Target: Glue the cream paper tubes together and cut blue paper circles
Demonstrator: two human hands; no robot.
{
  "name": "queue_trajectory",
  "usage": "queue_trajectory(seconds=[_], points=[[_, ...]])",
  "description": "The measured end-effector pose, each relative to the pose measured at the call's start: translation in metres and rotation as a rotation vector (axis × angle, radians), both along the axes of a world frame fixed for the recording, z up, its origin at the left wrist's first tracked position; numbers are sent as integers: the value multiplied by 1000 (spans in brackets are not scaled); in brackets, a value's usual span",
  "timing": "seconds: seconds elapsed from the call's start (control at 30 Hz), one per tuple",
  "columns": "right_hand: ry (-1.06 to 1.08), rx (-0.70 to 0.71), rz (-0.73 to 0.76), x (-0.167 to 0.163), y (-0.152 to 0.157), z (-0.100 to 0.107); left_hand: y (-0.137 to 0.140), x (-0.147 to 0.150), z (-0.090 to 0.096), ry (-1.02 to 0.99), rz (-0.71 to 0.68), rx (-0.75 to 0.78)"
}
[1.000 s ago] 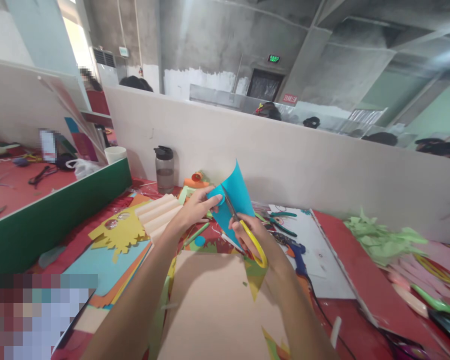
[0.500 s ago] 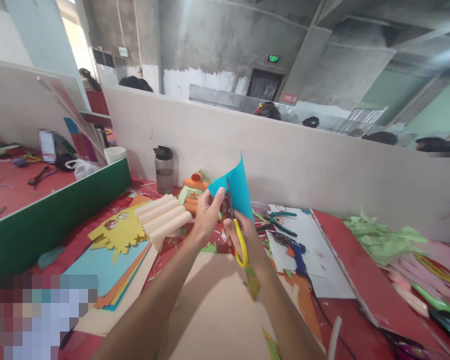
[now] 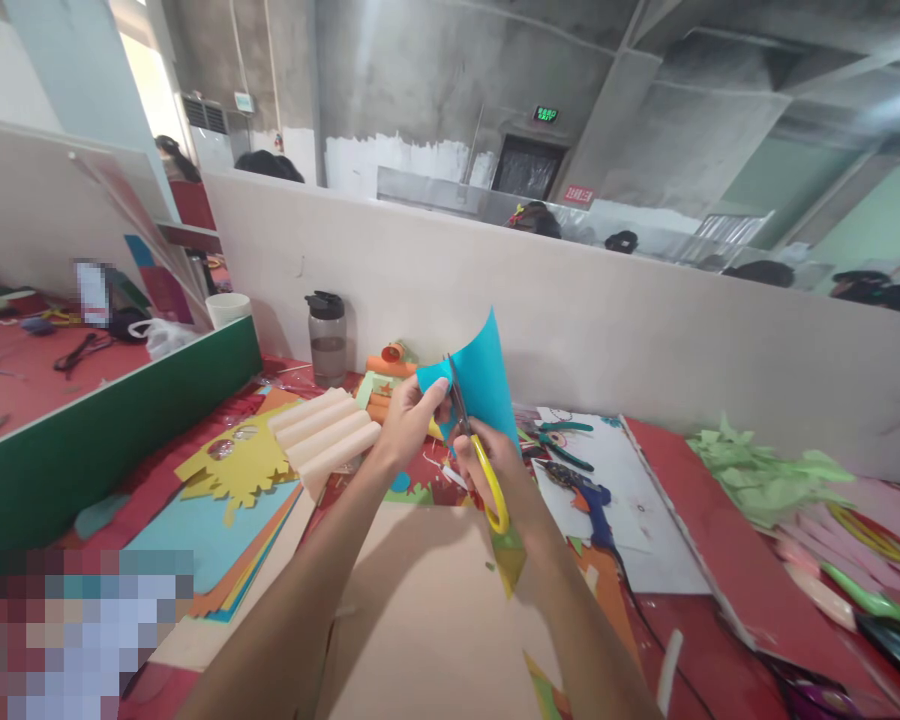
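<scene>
A: Where's blue sheet [image 3: 491, 375] sitting?
B: Hanging abv worktop [image 3: 697, 620]; L fingers [image 3: 433, 396] pinching its left side, R fingers [image 3: 462, 450] gripping scissors [image 3: 481, 457], blades [image 3: 459, 398] meeting it.
A: Handling?
B: Prob flexing, light, creasing easily. I'd be pinching nr blades.

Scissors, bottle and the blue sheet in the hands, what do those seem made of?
Scissors: grey blades, probably metal; smooth yellow handle, likely plastic.
Bottle: smooth, see-through grey body, likely plastic, though glass is possible.
Blue sheet: thin, matt and curling, so probably paper or thin card.
</scene>
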State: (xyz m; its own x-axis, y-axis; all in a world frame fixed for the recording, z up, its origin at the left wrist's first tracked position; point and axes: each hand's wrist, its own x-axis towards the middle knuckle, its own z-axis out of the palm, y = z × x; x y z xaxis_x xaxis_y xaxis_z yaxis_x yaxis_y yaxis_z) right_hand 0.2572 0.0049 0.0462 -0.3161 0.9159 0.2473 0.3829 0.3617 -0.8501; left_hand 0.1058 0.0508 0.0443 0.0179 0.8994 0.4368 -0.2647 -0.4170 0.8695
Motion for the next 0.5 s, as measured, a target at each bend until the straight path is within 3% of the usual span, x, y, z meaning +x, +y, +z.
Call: queue_trajectory(seconds=[0.27,0.5], points=[[24,-65,17,3,-3,8,2,-7,2,18,-64,3],[-30,-84,87,18,0,4,-9,-19,14,146,-85,-115]])
